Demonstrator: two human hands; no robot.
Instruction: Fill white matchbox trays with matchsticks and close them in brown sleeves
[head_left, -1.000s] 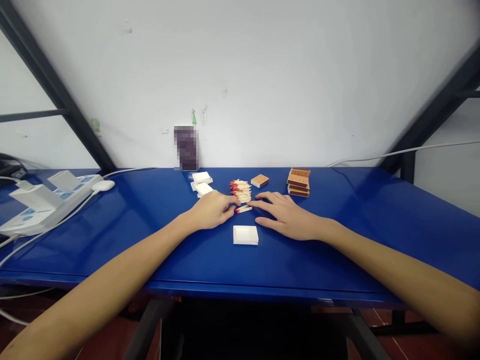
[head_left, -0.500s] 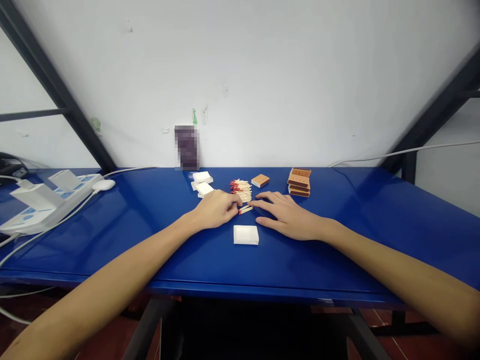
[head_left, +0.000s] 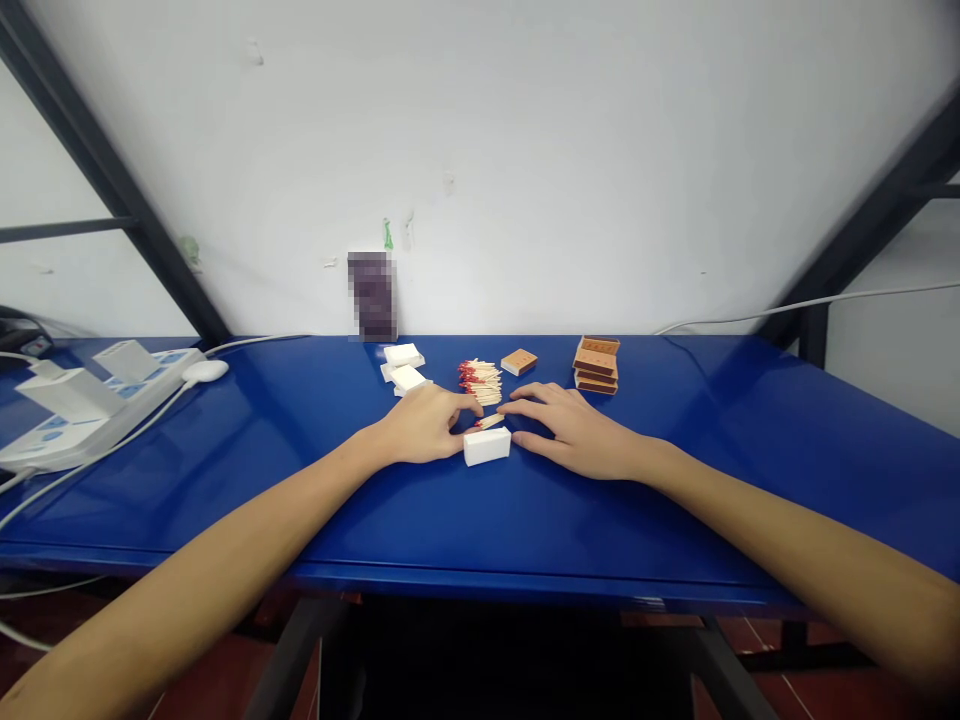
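A white matchbox tray stands tipped on its long side between my two hands. My left hand is curled, its thumb reaching behind the tray's left end and its index fingertip by the small loose bunch of matches. My right hand has its fingers stretched out; the index fingertip is at the plain ends of those matches and the thumb tip is close against the tray's right end. Just beyond lies a larger pile of red-headed matches. The tray's inside faces away from me and is hidden.
Several white trays lie stacked behind my left hand. One orange matchbox lies past the pile, and stacked matchbox sleeves are to its right. A power strip with chargers and cables occupies the left of the blue table.
The white tray, lying flat nearer the table's front edge before, has moved up to the thumbs and tipped onto its side. My left thumb has shifted slightly toward me; my right hand has barely moved.
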